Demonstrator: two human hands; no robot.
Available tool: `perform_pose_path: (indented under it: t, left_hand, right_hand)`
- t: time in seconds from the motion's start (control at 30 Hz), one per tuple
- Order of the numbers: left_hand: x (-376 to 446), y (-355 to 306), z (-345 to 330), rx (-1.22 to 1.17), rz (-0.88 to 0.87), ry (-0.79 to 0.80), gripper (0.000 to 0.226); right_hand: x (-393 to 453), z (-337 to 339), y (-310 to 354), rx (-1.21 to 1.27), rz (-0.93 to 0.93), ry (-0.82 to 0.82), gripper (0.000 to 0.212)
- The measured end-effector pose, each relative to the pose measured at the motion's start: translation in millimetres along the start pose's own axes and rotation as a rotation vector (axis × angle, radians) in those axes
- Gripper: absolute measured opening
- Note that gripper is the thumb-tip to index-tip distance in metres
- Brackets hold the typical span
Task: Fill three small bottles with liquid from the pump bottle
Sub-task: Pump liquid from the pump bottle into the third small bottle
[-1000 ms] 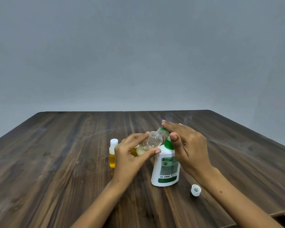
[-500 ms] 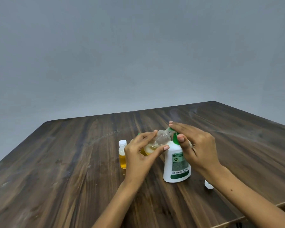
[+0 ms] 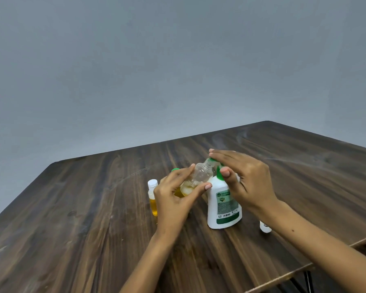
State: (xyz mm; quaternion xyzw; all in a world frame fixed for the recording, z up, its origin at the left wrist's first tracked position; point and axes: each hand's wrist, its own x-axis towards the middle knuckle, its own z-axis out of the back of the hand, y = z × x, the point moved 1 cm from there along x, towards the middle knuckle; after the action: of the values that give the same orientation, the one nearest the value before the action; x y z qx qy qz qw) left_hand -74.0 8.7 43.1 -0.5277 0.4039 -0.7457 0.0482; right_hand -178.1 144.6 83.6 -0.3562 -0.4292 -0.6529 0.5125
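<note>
One capped bottle (image 3: 152, 197) behind left hand (image 3: 173, 199), loose cap (image 3: 265, 227) by table (image 3: 72, 229) edge

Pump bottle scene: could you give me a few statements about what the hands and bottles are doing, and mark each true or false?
1. The left hand holds a small clear bottle tilted toward the pump's spout. True.
2. The right hand lies flat on the table. False: it rests on top of the pump bottle.
3. A capped small bottle of amber liquid stands upright beside the left hand. True.
4. The held bottle is full to its neck. False: only its lower part holds liquid.
5. A loose white cap lies on the table near the right forearm. True.
</note>
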Motion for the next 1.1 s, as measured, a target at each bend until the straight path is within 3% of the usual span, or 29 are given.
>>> perform_pose_path:
  t: [0.77,1.1]
  left_hand:
    - [-2,-1,-2,0.020,-0.024,-0.022,0.051]
    - [0,-3,1,0.031,-0.046,0.118,0.048]
  right_hand:
    - [5,5,2,0.017,0.025,0.023,0.075]
    - [7,4,3,0.053,-0.022,0.010,0.075]
